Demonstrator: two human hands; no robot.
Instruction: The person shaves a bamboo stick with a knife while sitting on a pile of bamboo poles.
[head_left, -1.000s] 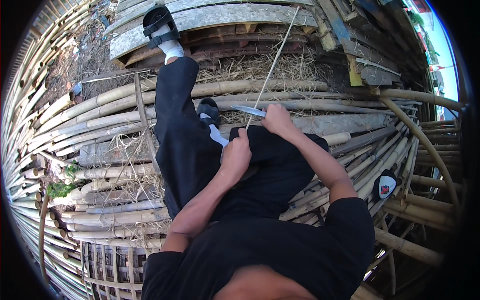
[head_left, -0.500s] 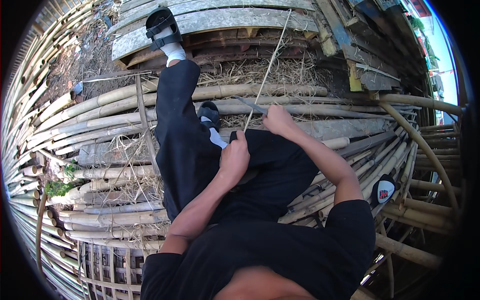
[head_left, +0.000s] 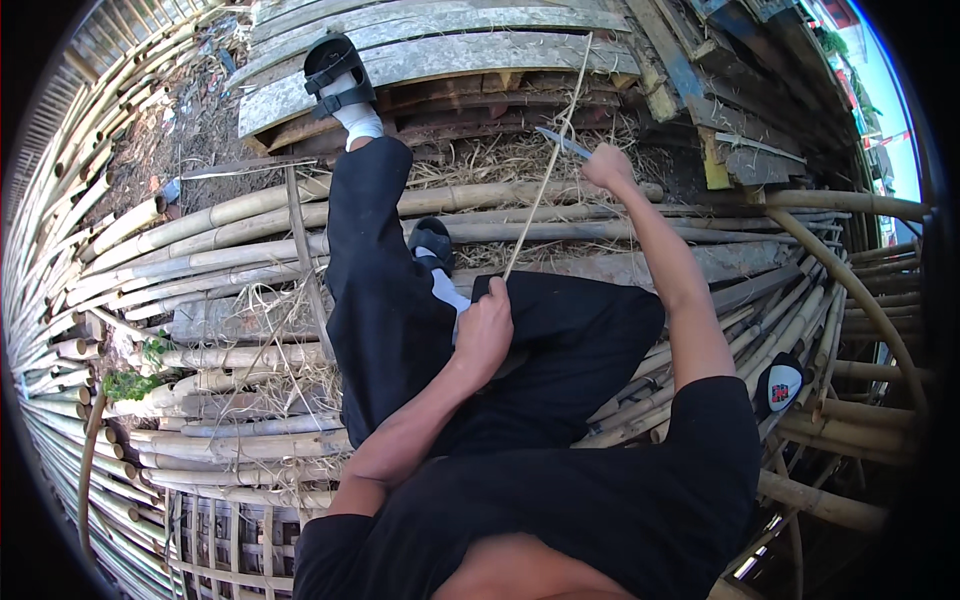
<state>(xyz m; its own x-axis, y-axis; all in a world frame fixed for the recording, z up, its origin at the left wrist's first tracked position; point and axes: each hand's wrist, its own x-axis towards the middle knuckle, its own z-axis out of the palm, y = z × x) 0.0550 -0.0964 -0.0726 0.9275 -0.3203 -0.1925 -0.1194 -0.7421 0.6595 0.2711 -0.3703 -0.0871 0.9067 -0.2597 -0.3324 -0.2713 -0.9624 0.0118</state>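
Note:
A long, thin pale strip, apparently bamboo (head_left: 541, 193), slants up and away from my left hand (head_left: 485, 335), which is closed round its near end above my thigh. Farther out, my right hand (head_left: 608, 169) grips a knife (head_left: 565, 143); its handle is hidden in my fist. The blade points left and crosses the strip in its farther half; whether it touches the strip or only passes over it, I cannot tell. The strip's far end (head_left: 589, 38) reaches over the wooden pallet (head_left: 440, 62).
Bamboo poles (head_left: 240, 215) lie in rows beneath and beside my legs, with dry shavings (head_left: 490, 160) among them. My sandalled foot (head_left: 340, 80) rests at the pallet's left end. Stacked boards (head_left: 740, 130) stand at far right. A black-and-white cap (head_left: 780, 385) lies on poles by my right elbow.
My right hand has moved the knife away from me and to the right, from the strip's near part to its farther half. My left hand keeps its hold. The whole view has shifted slightly.

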